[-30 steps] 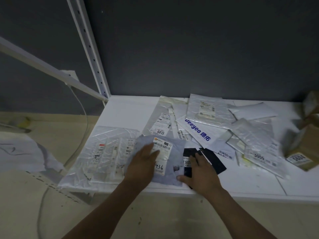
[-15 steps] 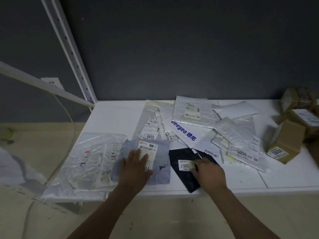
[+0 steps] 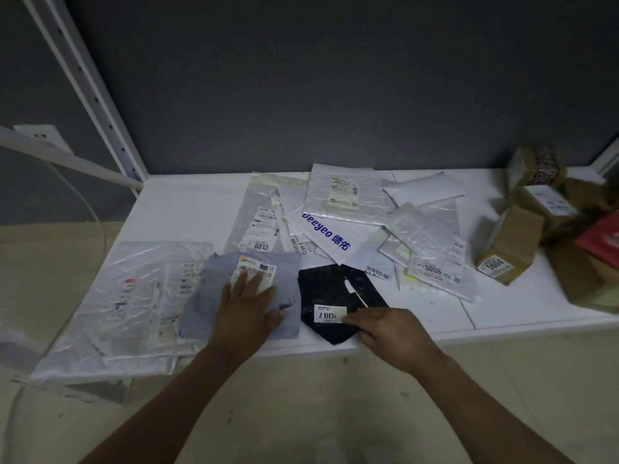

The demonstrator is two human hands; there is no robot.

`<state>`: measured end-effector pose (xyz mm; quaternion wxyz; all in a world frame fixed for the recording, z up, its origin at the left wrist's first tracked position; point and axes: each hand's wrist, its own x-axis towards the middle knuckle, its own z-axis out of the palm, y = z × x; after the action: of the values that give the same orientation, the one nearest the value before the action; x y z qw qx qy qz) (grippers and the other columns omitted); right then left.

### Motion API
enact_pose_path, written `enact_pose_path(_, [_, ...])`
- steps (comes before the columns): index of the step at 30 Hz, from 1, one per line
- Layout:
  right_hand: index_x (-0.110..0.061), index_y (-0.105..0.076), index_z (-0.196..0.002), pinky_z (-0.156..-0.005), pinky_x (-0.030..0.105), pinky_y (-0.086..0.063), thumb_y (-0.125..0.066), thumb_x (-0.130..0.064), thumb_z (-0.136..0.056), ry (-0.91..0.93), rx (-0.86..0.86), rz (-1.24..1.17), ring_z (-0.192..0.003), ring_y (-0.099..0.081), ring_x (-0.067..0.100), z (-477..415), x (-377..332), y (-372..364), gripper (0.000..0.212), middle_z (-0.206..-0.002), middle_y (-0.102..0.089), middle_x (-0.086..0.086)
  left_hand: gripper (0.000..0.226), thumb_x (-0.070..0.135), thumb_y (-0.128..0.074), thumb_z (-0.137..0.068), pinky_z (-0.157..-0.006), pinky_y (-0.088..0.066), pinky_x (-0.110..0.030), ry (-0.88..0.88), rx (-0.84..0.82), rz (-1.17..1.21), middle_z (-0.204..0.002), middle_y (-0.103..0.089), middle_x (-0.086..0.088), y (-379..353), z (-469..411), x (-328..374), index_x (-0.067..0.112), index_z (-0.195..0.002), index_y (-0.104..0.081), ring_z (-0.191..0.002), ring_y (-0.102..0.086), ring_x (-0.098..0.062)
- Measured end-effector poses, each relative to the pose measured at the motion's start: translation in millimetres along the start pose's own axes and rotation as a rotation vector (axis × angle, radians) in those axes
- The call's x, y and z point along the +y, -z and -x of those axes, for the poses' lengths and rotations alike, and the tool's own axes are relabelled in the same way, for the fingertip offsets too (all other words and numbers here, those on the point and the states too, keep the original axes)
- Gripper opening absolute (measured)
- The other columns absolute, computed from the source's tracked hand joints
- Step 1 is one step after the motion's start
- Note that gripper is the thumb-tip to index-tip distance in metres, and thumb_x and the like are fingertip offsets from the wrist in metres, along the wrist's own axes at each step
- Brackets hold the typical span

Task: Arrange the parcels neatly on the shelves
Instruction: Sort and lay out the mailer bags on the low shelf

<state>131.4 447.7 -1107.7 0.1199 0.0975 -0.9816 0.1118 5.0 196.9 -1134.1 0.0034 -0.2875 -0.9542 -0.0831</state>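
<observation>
Flat-palmed, left hand (image 3: pixel 248 309) presses a grey-blue plastic mailer (image 3: pixel 207 296); right hand (image 3: pixel 392 333), stretched open, rests on a black plastic mailer (image 3: pixel 328 286) just beside, at the front edge of the white shelf (image 3: pixel 187 212).

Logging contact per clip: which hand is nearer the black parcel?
Right. The right hand rests on the black parcel at its near edge; the left hand lies flat on the grey parcel beside it.

Dark grey wall (image 3: pixel 335 78) behind, light dim. White shelf board (image 3: pixel 187 209), white perforated upright (image 3: pixel 90 95) (left rear corner). Beige floor (image 3: pixel 335 413) below. Wall socket (image 3: pixel 37 132) far left.
</observation>
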Motion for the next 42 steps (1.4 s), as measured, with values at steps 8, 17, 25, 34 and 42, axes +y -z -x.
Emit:
enact_pose_path(8, [-0.015, -0.077, -0.092, -0.068, 0.024, -0.049, -0.057, -0.016, -0.089, -0.194, 0.79, 0.102, -0.072, -0.069, 0.015, -32, -12, 65, 0.02, -0.087, -0.075, -0.003, 0.067, 0.06, -0.023, -0.1, -0.108, -0.034, -0.038, 0.045, -0.227, 0.452, -0.109, -0.069, -0.009, -13, -14, 4, 0.014, -0.101, -0.071, -0.11, -0.063, -0.032])
enact_pose_path(17, [-0.015, -0.078, -0.093, -0.083, 0.029, -0.053, -0.065, -0.027, -0.088, 0.273, 0.532, 0.077, -0.098, -0.069, 0.015, -40, -35, 51, 0.018, -0.104, -0.074, -0.003, 0.039, 0.022, -0.063, -0.091, -0.091, -0.053, -0.043, 0.484, -0.214, 1.79, -0.115, -0.068, -0.016, 88, -31, 67, 0.01, -0.128, -0.056, -0.104, -0.067, -0.029])
enact_pose_path(25, [-0.029, -0.068, -0.106, -0.081, 0.026, -0.046, -0.059, -0.046, -0.089, -0.555, 0.205, -0.409, -0.099, -0.06, 0.007, -40, -24, 71, 0.026, -0.108, -0.066, -0.013, 0.072, -0.012, -0.063, -0.082, -0.08, -0.057, -0.03, 0.276, -0.105, 1.371, -0.109, -0.067, 0.001, 85, -18, 68, 0.034, -0.136, -0.05, -0.099, -0.065, -0.016])
enact_pose_path(34, [-0.003, -0.068, -0.107, -0.068, 0.033, -0.058, -0.067, -0.011, -0.084, -0.918, 0.163, -1.533, -0.075, -0.07, 0.025, -44, -16, 75, 0.025, -0.091, -0.074, 0.016, 0.095, 0.002, -0.067, -0.087, -0.081, -0.051, -0.018, -0.053, -0.262, 1.231, -0.129, -0.05, 0.023, 95, 0, 67, 0.049, -0.146, -0.01, -0.109, -0.058, 0.004])
enact_pose_path(42, [-0.011, -0.067, -0.108, -0.074, 0.038, -0.058, -0.078, -0.014, -0.065, -0.681, 0.288, -1.708, -0.09, -0.069, 0.031, -49, -11, 75, 0.044, -0.104, -0.072, 0.016, 0.073, 0.017, -0.065, -0.089, -0.085, -0.048, -0.026, 0.338, 0.079, 0.877, -0.138, -0.051, 0.0, 55, -7, 16, 0.03, -0.148, -0.024, -0.107, -0.06, -0.019])
